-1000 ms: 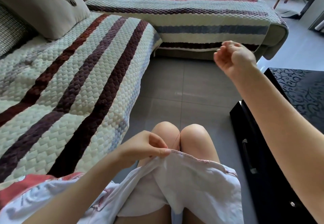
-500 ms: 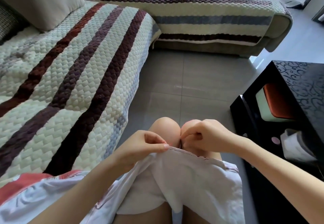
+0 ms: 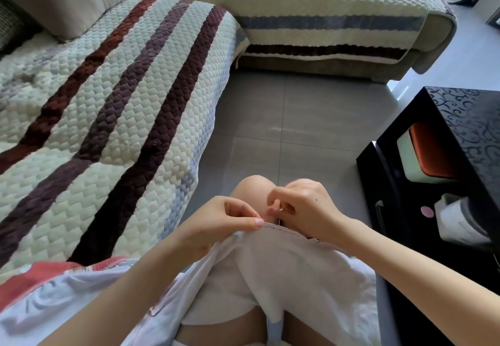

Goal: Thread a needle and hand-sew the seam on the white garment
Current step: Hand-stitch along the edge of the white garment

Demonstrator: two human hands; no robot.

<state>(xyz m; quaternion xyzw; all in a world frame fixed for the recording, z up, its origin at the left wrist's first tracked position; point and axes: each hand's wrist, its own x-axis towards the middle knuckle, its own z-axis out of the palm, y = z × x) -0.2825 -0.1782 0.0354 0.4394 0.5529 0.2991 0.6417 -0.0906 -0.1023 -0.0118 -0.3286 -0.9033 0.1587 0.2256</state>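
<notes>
Where the white garment [image 3: 292,272] lies: draped over the knees [image 3: 253,191], seam [image 3: 286,230] raised.
Left hand [image 3: 224,226]: pinches the seam edge.
Right hand [image 3: 305,210]: pinches the needle [image 3: 279,218] just above the seam.
Handling: likely light, limp; grip close beside the stitch.

Soft daylight, wide-angle edge warp

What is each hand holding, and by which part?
The left hand pinches the white garment at its stitched top edge. The right hand pinches a needle by its upper end, just above that edge.
</notes>
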